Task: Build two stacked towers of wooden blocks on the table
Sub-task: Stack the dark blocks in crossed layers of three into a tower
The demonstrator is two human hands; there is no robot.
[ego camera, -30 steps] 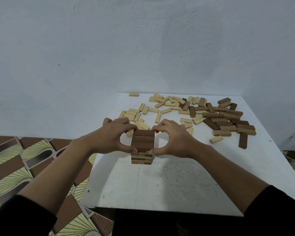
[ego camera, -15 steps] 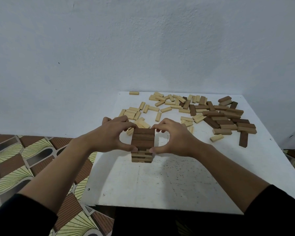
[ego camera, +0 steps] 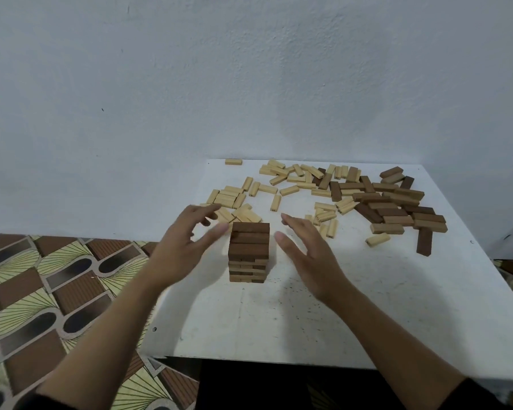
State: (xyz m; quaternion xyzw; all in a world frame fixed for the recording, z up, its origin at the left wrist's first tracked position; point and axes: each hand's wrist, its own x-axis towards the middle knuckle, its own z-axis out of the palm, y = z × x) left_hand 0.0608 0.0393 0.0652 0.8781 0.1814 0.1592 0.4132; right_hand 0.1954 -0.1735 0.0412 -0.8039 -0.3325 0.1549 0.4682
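Observation:
One tower of wooden blocks (ego camera: 249,250) stands on the white table (ego camera: 367,315), several layers high, with dark brown blocks on top and mixed light and dark layers below. My left hand (ego camera: 187,244) hovers just left of the tower, fingers spread and relaxed, holding nothing. My right hand (ego camera: 305,253) hovers just right of it, fingers straight, also holding nothing. Neither hand touches the tower.
Loose light blocks (ego camera: 282,184) lie scattered behind the tower. A heap of dark brown blocks (ego camera: 397,208) lies at the back right. A single light block (ego camera: 233,161) sits at the table's far edge. A patterned floor (ego camera: 42,276) lies left of the table.
Both hands were pressed against the tower's sides, thumbs and fingers around the top. Now they have let go and moved apart, off the tower.

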